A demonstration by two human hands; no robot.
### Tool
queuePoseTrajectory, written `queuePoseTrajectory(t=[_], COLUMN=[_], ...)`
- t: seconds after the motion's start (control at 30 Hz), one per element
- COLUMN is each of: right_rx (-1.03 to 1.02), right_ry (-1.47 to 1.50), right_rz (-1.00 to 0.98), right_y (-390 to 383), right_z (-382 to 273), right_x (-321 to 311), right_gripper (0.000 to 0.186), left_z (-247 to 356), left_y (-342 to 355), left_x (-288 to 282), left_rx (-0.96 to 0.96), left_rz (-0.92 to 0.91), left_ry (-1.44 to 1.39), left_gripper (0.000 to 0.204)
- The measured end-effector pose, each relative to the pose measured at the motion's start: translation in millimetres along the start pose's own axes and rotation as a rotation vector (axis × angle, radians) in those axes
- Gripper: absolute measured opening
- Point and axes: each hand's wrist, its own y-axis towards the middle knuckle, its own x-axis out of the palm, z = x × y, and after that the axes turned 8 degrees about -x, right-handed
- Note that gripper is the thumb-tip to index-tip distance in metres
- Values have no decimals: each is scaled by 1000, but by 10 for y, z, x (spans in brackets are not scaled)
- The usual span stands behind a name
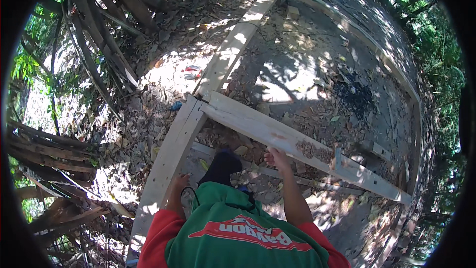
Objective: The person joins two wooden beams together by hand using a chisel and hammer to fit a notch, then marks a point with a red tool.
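My right hand (277,161) is curled closed beside the near edge of a pale wooden cross beam (248,120); nothing shows sticking out of it. Low by the inner edge of the left wooden beam (167,166) is my left hand (180,182). Its fingers are small and partly hidden, and a thin dark cord (184,191) loops next to it. The two beams meet at a corner joint ahead of me, where a further beam (232,49) runs away. A small upright wood piece (338,159) stands against the cross beam.
My dark-covered foot (222,166) is between the beams, on leaf-strewn ground. Red-and-grey objects (192,72) and a small blue item (176,105) lie left of the frame. Curved dry stalks (99,34) rise at left. A dark patch (354,94) lies inside the frame.
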Motion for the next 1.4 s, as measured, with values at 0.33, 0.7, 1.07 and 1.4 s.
queuePoseTrajectory(t=[0.33,0.7,1.07,1.4], right_rx=[26,433,-217,-286], right_ry=[-482,0,-830,-113], right_rz=[329,420,-195,101], right_y=[705,673,4984,6570], right_z=[210,205,-1661,-4751], right_x=[-1987,-2292,-3619,-4183], right_gripper=[33,37,46,37], left_z=[1313,3784,4615,7769], left_y=[363,295,157,913], left_x=[-146,1361,2390,3294], left_rx=[-91,176,-326,142], left_rz=[69,-20,161,150], left_ry=[96,-9,-262,-133], left_gripper=[40,39,31,37])
